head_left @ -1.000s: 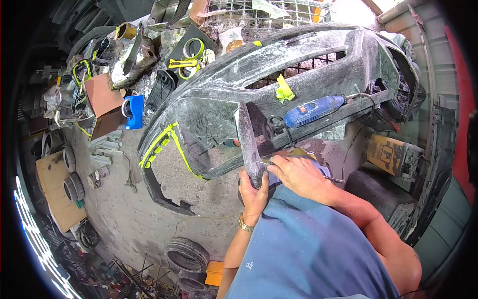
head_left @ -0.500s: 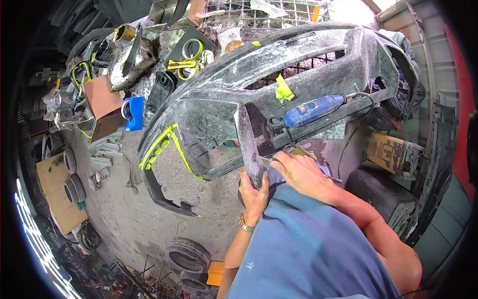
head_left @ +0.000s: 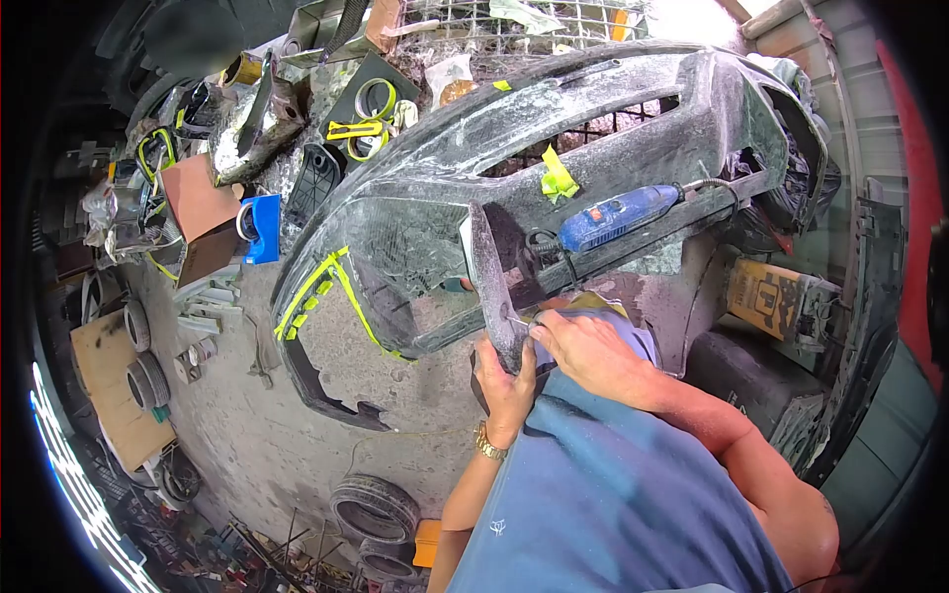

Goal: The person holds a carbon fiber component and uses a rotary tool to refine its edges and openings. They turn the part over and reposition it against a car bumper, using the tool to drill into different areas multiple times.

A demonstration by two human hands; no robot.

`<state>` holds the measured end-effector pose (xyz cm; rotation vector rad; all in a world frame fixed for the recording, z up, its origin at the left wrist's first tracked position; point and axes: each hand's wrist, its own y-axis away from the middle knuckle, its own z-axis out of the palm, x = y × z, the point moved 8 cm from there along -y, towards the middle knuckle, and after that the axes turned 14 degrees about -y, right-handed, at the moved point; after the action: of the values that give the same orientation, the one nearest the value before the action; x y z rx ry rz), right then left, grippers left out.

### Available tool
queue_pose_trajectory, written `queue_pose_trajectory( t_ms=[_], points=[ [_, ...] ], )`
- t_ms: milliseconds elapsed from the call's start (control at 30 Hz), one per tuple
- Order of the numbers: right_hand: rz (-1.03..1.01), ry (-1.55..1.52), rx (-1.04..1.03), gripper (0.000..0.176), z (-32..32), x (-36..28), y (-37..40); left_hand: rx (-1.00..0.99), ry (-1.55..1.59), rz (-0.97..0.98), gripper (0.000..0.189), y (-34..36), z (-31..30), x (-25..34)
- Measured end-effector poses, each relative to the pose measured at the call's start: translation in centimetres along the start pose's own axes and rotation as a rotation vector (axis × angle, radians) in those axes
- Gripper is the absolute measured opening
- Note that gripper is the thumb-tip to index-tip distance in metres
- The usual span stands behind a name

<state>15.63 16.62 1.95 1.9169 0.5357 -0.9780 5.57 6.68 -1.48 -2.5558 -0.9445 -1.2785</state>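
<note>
My left hand point(head_left: 506, 390) is closed around the lower end of a long, dusty dark plastic trim piece point(head_left: 487, 272), which stands nearly upright. Pinched in my right hand point(head_left: 593, 351) is a thin metal tool point(head_left: 519, 319); its tip meets the face of the trim piece just above my left hand. My fingers cover most of the tool, so its exact kind cannot be made out. Behind the trim piece lies a large dusty car bumper point(head_left: 425, 237) with yellow-green masking tape point(head_left: 358, 296) on its left end. A blue rotary power tool point(head_left: 623, 215) rests on the bumper.
Left of the bumper stand a blue tape dispenser point(head_left: 262, 229), a brown cardboard piece point(head_left: 201, 193) and tape rolls point(head_left: 376, 97). Tires point(head_left: 374, 509) lie on the concrete floor point(head_left: 267, 425). A cardboard box point(head_left: 771, 301) and a black case point(head_left: 751, 381) are at my right.
My right hand has turned slightly, and more of the thin tool's shaft shows at the trim piece. My left hand keeps its hold. The whole view has shifted a little.
</note>
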Motion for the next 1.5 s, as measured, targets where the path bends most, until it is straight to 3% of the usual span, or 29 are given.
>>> queue_pose_trajectory(
  t_ms=[167,267,767,1167,1500],
  points=[
    [-0.02,-0.051,-0.005,0.032,-0.5,-0.7,0.0,0.028,-0.038,0.049,0.039,0.0,0.0,0.1],
    [0.014,-0.087,0.014,0.031,-0.8,-0.1,-0.1,0.0,0.006,-0.053,0.039,0.1,0.4,-0.5],
    [0.014,-0.101,-0.03,0.033,-0.4,-0.5,0.3,0.009,0.016,0.033,0.034,0.2,0.8,0.2],
    [-0.044,-0.058,0.04,0.03,-0.3,0.8,-0.6,-0.009,0.004,-0.08,0.037,0.1,0.6,-0.1],
    [0.027,-0.102,-0.014,0.031,-0.1,0.4,-0.1,-0.032,-0.007,-0.046,0.039,0.1,1.0,-0.2]
  ],
)
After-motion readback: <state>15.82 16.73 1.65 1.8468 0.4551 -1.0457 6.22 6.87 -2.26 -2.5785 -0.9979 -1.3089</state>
